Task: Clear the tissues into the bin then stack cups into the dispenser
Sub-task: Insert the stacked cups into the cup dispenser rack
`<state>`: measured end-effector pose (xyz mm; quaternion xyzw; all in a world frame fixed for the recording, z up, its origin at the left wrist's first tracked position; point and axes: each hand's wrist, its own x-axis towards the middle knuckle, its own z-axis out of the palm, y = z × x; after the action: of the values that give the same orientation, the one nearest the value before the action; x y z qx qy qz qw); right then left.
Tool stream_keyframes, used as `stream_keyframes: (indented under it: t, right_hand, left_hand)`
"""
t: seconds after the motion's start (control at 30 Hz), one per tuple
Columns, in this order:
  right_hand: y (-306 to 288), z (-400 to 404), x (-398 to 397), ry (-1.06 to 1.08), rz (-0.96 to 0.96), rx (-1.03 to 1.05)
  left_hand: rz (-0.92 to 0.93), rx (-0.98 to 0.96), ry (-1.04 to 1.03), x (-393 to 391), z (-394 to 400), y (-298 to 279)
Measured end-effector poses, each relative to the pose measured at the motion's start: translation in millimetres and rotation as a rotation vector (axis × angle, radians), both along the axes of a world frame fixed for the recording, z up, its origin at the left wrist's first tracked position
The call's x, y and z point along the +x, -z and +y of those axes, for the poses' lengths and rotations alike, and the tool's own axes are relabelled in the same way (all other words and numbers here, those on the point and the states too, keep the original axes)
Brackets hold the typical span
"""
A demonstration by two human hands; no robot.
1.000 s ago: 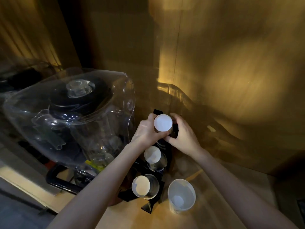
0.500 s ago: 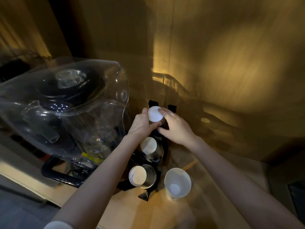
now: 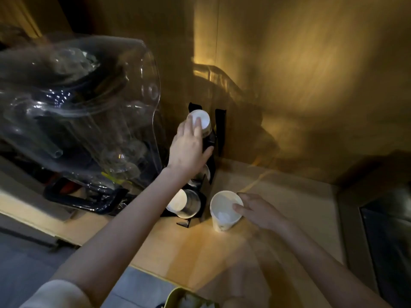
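A: Progress? Tissues look done, judging by the bench (image 3: 289, 196): none on it.
B: Agreed. Bin (image 3: 178, 295) is cut off at the bottom edge, something pale inside, can't say what.
A: Cups: dispenser (image 3: 220, 130) stands in the bench's back corner, beside the blender (image 3: 77, 96). Top cup (image 3: 198, 119) sits in it, left hand (image 3: 189, 150) flat and spread against it, fingers over its base.
B: Lower slots hold cups too, middle one mostly hidden by the left hand.
A: Left to do: loose cup (image 3: 224, 211) upright on the bench, just right of the dispenser foot. Right hand (image 3: 260, 211) loosely open, fingertips at its rim, no pinch yet.
B: Right hand is blurred. Dim light, cup count inside each slot unreadable.
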<state>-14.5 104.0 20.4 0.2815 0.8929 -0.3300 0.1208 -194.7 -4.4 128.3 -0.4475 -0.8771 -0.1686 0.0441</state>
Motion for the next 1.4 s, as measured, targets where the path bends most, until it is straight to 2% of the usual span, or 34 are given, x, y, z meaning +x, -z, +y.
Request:
stream_keyframes:
  t: [0.1, 0.17, 0.27, 0.33, 0.43, 0.47, 0.7, 0.8, 0.87, 0.93, 0.97, 1.07, 1.13, 1.27, 1.33, 1.4]
  right_hand:
    - [8, -7, 8, 0.05, 0.02, -0.03]
    - [14, -10, 11, 0.089, 0.037, -0.03]
    - [22, -17, 15, 0.191, 0.106, -0.126]
    - [24, -20, 17, 0.283, 0.17, -0.218]
    - [23, -23, 18, 0.386, 0.236, -0.29]
    - [25, -23, 20, 0.4, 0.245, -0.3]
    - [26, -20, 34, 0.422, 0.302, -0.434]
    - [16, -13, 37, 0.616, 0.275, -0.623]
    - [8, -7, 40, 0.682, 0.093, -0.808]
    - [-3, -6, 41, 0.589, -0.063, -1.003]
    - [-7, -6, 41, 0.517, -0.077, -1.104]
    - [-23, -13, 34, 0.319, 0.101, -1.436]
    - [-34, -17, 26, 0.2, 0.216, -1.559]
    - [-55, -24, 6, 0.044, 0.375, -1.448]
    - [-66, -31, -5, 0.019, 0.447, -1.312]
    - [-74, -38, -16, 0.062, 0.495, -1.106]
  left_hand:
    - [0.265, 0.119, 0.268, 26, -14, 11]
    - [0.403, 0.097, 0.43, 39, -22, 23]
    - [0.415, -0.034, 0.567, 63, -29, 47]
    - [0.286, -0.206, 0.501, 79, -31, 61]
    - [-0.119, -0.533, 0.301, 95, -30, 84]
    - [-0.196, -0.558, 0.245, 98, -28, 90]
    - [-0.403, -0.344, 0.09, 110, -25, 111]
    - [-0.45, -0.258, 0.087, 108, -27, 99]
    - [-0.395, -0.19, 0.138, 109, -31, 84]
    - [-0.258, -0.103, 0.213, 110, -37, 67]
    - [-0.173, -0.042, 0.263, 111, -42, 59]
    - [-0.017, 0.16, 0.406, 106, -54, 40]
    - [0.074, 0.267, 0.465, 99, -62, 33]
    - [0.304, 0.374, 0.521, 81, -81, 33]
    - [0.305, 0.376, 0.486, 75, -95, 37]
    - [0.213, 0.369, 0.443, 72, -110, 41]
